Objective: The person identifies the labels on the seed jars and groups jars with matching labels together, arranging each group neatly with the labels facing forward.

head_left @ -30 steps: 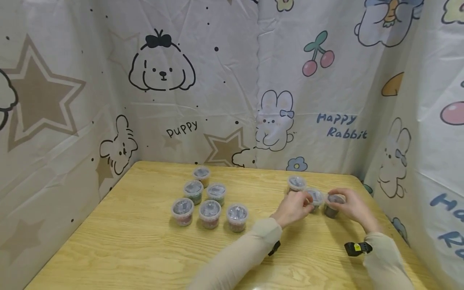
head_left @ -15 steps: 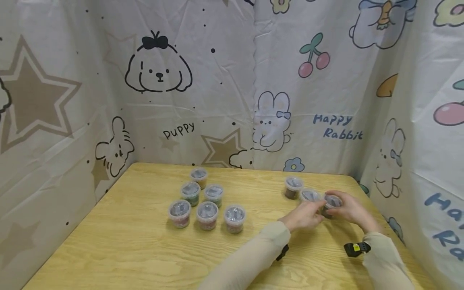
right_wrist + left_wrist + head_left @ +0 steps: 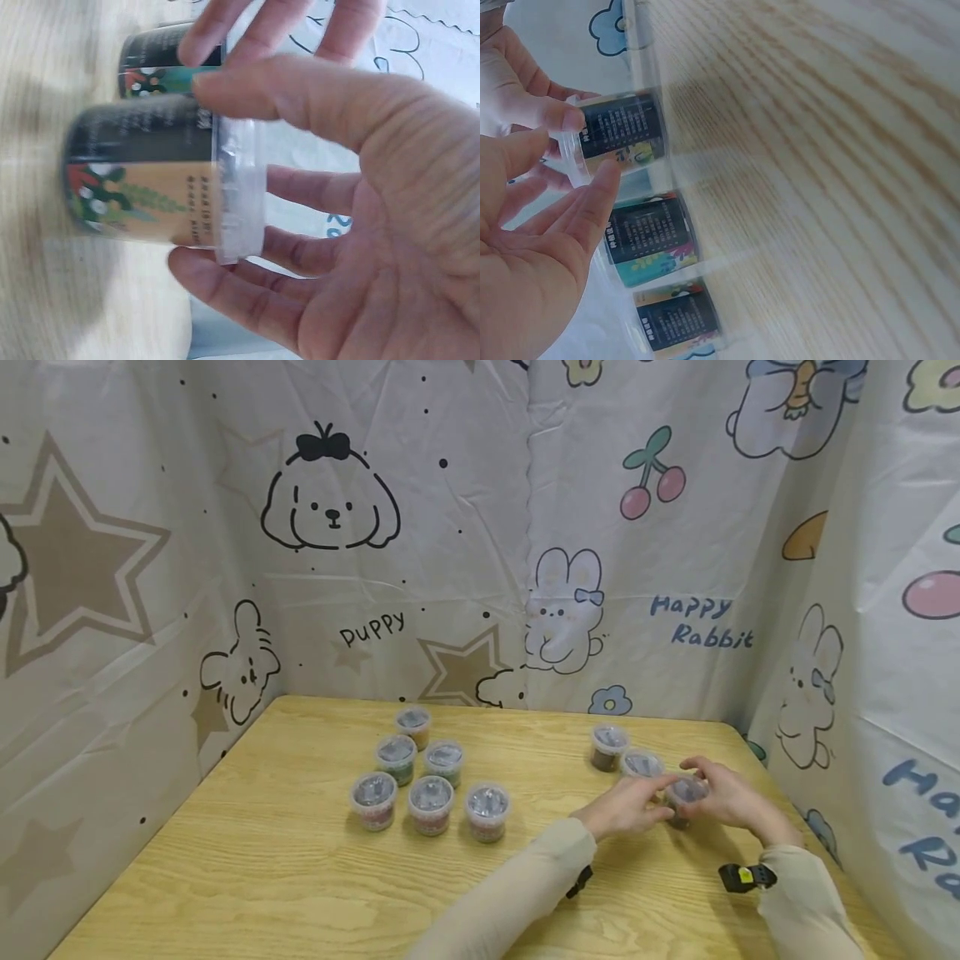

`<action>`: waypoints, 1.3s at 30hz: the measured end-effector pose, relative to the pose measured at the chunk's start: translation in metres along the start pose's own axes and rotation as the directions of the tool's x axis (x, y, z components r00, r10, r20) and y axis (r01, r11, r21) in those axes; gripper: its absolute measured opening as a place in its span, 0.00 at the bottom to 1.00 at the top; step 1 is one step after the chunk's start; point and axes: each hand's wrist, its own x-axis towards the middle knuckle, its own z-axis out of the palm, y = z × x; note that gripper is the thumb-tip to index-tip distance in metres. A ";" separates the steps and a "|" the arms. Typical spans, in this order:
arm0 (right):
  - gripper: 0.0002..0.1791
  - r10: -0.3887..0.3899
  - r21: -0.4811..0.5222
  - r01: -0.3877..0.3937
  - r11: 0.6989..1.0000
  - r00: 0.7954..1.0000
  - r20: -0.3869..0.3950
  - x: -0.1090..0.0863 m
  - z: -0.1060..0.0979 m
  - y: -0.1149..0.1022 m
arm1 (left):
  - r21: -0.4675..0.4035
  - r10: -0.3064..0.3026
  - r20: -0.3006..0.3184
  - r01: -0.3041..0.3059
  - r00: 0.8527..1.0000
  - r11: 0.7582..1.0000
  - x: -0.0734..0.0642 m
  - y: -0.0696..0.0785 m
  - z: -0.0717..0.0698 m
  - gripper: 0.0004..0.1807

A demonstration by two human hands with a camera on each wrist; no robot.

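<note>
My right hand [image 3: 733,797] grips a small clear-lidded tub [image 3: 688,790] by its sides, thumb on one side and fingers on the other. In the right wrist view this tub [image 3: 142,180] has a black and orange label with a plant print. Beside it my left hand [image 3: 624,807] reaches in, its fingers extended; in the left wrist view one fingertip [image 3: 609,176] overlaps the tub's label. A teal-labelled tub [image 3: 654,244] stands just behind, partly hidden by the left hand in the head view. Farther back is another tub [image 3: 609,749] with dark sides.
Several more lidded tubs stand in a loose group left of centre, among them a front-left tub [image 3: 374,802] and a rear tub [image 3: 413,727]. The wooden table [image 3: 285,877] meets a printed curtain [image 3: 465,527] at the back and sides.
My left hand has moved right, from the middle tub to beside the right-hand one. The tub in my right hand has shifted slightly toward me and to the left.
</note>
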 end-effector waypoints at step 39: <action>0.41 -0.161 0.217 0.170 0.961 0.985 -0.060 0.007 0.010 -0.058 | -0.236 -0.045 -0.244 -0.014 0.969 0.972 -0.049 -0.027 -0.051 0.12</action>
